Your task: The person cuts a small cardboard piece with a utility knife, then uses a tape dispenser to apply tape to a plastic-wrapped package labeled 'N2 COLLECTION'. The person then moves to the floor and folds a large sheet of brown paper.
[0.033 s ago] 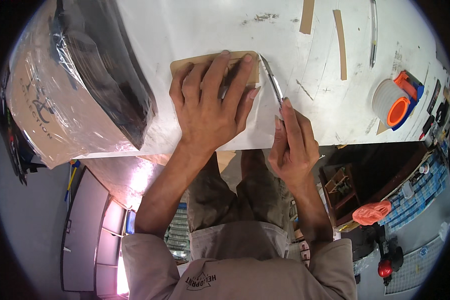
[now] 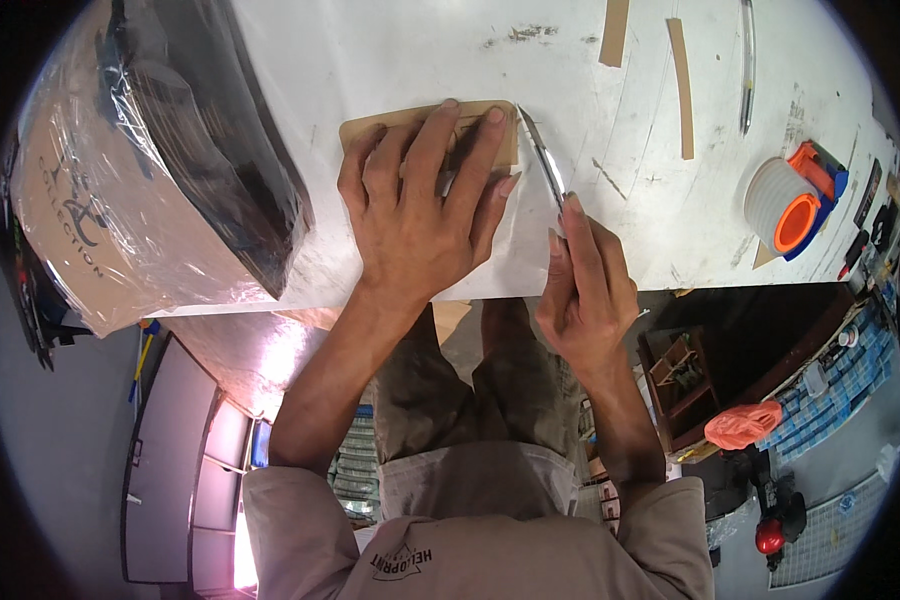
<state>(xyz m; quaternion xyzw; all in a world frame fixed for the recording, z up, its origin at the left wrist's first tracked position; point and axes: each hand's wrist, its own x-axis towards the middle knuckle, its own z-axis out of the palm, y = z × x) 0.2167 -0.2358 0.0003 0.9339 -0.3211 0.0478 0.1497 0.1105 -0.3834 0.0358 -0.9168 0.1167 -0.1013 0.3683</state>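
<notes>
A brown cardboard piece (image 2: pixel 368 128) with rounded corners lies flat on the white tabletop (image 2: pixel 440 60). My left hand (image 2: pixel 410 215) rests over it, fingers spread and fingertips pressing down, which covers most of its face. In my right hand (image 2: pixel 592 290) is a slim silver cutter knife (image 2: pixel 544 158), pinched between thumb and fingers. Its blade slants up and to the left, and the tip sits beside the cardboard's top right corner. Whether the tip touches the cardboard, I cannot tell.
Plastic-wrapped boxes (image 2: pixel 160 200) fill the table's left side. Two narrow cardboard strips (image 2: pixel 682 90) and a clear pen (image 2: pixel 747 75) lie toward the far right. An orange and blue tape dispenser (image 2: pixel 815 200) stands near the right end. The table's front edge runs below my hands.
</notes>
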